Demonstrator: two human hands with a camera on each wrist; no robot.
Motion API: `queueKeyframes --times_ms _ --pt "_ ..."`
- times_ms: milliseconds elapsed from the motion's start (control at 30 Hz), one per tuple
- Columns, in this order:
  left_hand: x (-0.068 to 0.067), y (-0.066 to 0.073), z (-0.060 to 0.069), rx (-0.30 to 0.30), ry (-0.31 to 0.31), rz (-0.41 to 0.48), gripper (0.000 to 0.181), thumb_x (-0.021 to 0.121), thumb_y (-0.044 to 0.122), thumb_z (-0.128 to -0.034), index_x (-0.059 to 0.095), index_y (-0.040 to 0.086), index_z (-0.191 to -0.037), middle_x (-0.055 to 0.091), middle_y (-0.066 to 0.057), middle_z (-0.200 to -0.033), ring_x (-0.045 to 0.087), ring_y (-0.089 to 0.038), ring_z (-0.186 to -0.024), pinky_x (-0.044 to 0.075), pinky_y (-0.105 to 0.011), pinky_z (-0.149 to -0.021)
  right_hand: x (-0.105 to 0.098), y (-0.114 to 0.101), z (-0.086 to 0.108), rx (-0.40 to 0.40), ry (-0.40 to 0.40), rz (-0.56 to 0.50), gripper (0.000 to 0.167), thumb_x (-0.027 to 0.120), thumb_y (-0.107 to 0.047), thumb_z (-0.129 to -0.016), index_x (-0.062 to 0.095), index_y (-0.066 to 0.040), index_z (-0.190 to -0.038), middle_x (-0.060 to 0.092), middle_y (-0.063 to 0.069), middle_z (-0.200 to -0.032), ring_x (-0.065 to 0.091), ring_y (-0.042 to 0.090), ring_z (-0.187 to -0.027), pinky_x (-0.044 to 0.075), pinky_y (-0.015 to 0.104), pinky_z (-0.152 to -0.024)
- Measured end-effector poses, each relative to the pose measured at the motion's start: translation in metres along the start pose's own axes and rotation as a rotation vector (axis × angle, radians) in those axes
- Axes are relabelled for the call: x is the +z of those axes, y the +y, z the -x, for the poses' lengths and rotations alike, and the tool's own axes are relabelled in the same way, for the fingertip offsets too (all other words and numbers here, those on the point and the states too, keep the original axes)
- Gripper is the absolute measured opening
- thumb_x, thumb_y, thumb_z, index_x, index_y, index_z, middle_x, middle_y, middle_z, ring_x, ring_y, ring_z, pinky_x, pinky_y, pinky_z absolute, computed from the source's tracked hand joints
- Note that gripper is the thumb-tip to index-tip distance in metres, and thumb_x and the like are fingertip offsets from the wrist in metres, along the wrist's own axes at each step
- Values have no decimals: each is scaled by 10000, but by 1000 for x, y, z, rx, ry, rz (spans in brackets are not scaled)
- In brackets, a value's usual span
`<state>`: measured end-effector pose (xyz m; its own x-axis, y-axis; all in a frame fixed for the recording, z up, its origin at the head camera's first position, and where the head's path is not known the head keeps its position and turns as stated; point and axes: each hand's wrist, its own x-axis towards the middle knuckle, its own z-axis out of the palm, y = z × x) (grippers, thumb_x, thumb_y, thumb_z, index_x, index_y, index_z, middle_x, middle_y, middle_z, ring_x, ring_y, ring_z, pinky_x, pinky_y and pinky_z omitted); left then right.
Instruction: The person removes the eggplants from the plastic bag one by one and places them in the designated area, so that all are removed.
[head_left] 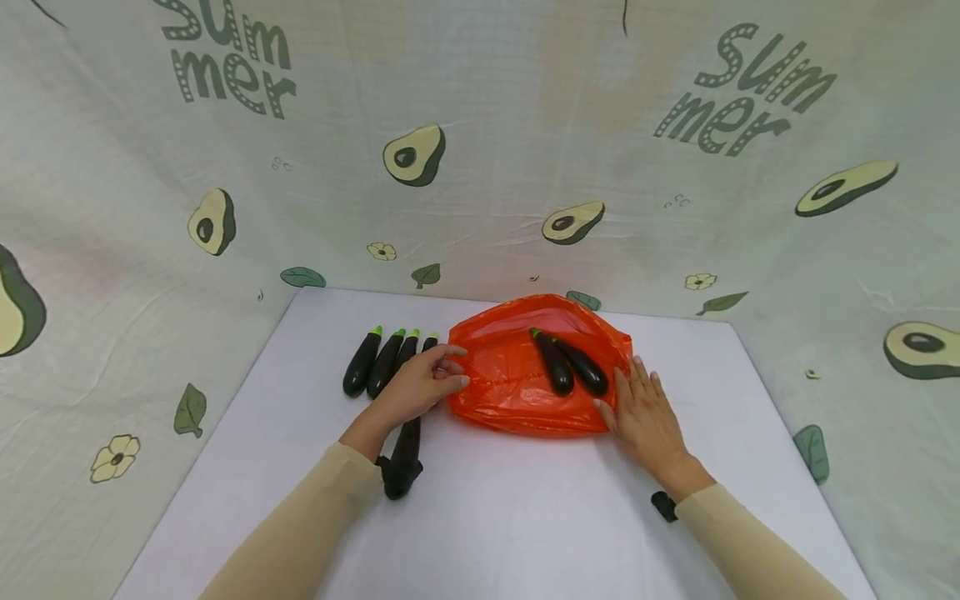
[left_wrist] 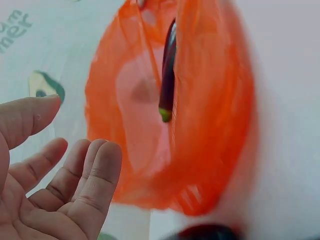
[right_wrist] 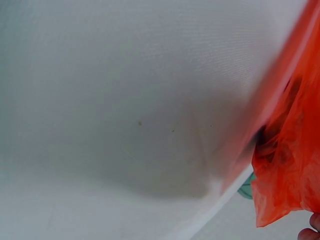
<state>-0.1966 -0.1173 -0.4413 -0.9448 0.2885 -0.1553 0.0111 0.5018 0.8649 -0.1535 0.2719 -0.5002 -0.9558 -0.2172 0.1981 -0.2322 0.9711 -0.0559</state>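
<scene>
A red plastic bag (head_left: pixel 495 408) lies spread on the table with its mouth open. Two dark eggplants (head_left: pixel 553 365) with green tips rest in its right part; one eggplant (left_wrist: pixel 169 75) shows inside it in the left wrist view. My left hand (head_left: pixel 420 382) is at the bag's left edge, fingers loosely bent and nothing held; whether it touches the plastic I cannot tell. Against the bag's right side lies my right hand (head_left: pixel 647 417), fingers spread. Only fingertips (right_wrist: pixel 309 234) of it appear in the right wrist view, by the bag's edge.
Several more eggplants (head_left: pixel 362 364) lie side by side left of the bag, partly hidden by the left hand. A long dark shape (head_left: pixel 405 454) sits beneath the left wrist. Behind the white table (head_left: pixel 525 517) hangs a cloth (head_left: pixel 487 167) printed with avocados.
</scene>
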Motion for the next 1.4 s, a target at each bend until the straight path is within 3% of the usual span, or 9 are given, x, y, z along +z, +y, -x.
queueKeyframes --times_ms 267,433,833,1400 --pt "19 26 -24 54 -55 15 421 741 302 -993 635 227 -1393 672 -13 -1191 642 -217 -1046 598 -365 -911 -4 -1 -2 -12 5 5 745 634 -374 -1040 394 122 -1542 325 359 -1637 231 505 -1569 200 652 -1267" --pt "33 33 -42 82 -72 -14 420 725 321 -1001 635 209 -1396 671 -19 -1175 640 -218 -1035 585 -371 -910 -6 -3 -2 -9 3 8 747 642 -376 -1035 399 113 -1544 330 349 -1640 232 503 -1570 202 655 -1266" --pt "76 37 -90 43 -3 40 439 718 296 -1013 607 161 -1416 665 -53 -1215 623 -247 -1055 585 -420 -951 -7 -7 -4 -16 13 14 741 623 -395 -1041 412 118 -1533 360 361 -1618 264 515 -1555 208 649 -1266" --pt "97 33 -124 77 19 141 501 752 263 -997 582 120 -1447 632 -164 -1393 604 -312 -1227 530 -489 -1076 -7 -6 -4 -7 15 14 757 641 -401 -1037 408 109 -1544 356 349 -1627 257 501 -1564 201 641 -1270"
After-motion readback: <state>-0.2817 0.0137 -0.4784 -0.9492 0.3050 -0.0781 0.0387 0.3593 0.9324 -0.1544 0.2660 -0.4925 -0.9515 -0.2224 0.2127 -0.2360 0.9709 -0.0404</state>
